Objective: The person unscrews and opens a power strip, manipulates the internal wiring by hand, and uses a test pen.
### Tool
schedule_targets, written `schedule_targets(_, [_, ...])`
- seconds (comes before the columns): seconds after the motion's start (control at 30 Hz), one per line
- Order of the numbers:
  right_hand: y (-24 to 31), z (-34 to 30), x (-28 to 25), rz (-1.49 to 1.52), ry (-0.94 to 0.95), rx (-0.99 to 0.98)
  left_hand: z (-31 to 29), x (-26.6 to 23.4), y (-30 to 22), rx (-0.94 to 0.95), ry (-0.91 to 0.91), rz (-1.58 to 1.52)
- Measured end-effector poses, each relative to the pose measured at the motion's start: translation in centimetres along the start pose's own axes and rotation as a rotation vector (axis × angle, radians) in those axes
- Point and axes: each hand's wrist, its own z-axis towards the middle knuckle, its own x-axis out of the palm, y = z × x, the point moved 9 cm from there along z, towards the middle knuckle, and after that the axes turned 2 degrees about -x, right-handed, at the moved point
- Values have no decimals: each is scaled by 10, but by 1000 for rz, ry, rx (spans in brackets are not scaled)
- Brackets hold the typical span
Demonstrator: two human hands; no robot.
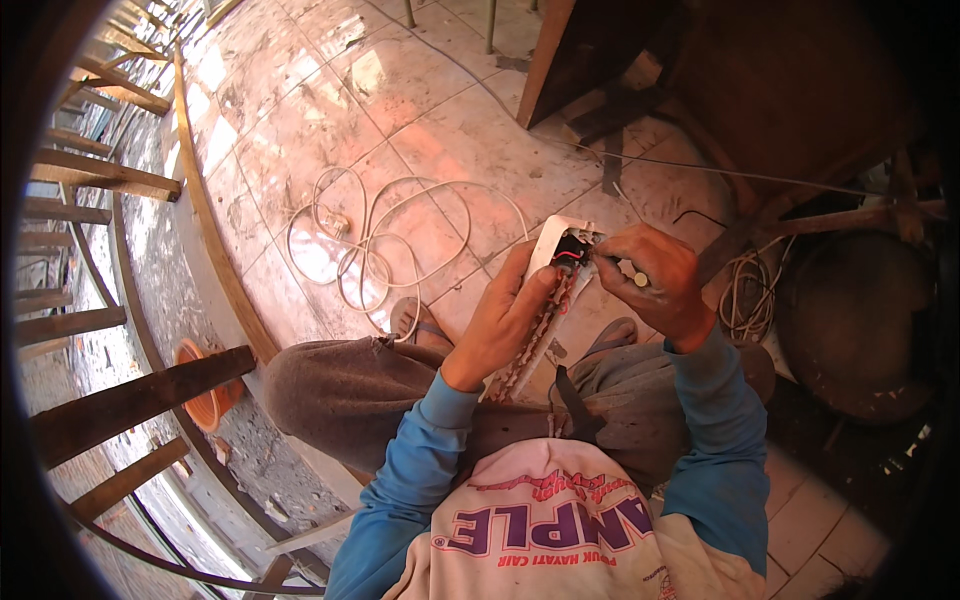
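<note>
In front of my lap is a long white power strip [548, 243] with its casing open. Inside it show metal contact strips [530, 350], a black part and thin red wires [567, 254]. My left hand [508, 318] grips the casing from the left side, thumb across the top near the black part. My right hand [655, 280] is closed at the strip's far right end, fingertips beside the black part. From its curled fingers sticks the round yellowish end of a small tool [640, 280]; its tip is hidden.
A white cable [365, 255] lies in loose loops on the tiled floor [330, 100], with a plug [333, 222]. Coiled cable [745, 300] and a dark round pan-like thing [855, 325] are at right. Wooden railings [150, 400] and an orange pot [210, 400] stand left.
</note>
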Motion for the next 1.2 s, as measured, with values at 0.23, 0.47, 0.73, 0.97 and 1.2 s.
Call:
schedule_targets(0.23, [-1,-1,7,-1,34,19,1,-1,0,54,-22,-17])
schedule_targets(0.47, [-27,-13,21,262,71,447,-2,-9,-12,268,-180,383])
schedule_targets(0.73, [-52,-37,39,644,47,793,-5,-4,-33,429,-175,759])
schedule_targets(0.97, [-62,-56,52,970,167,1107,-8,-2,-36,513,-169,909])
schedule_targets(1.2, [-59,-59,60,1132,137,1122,-7,-5,-30,484,-177,767])
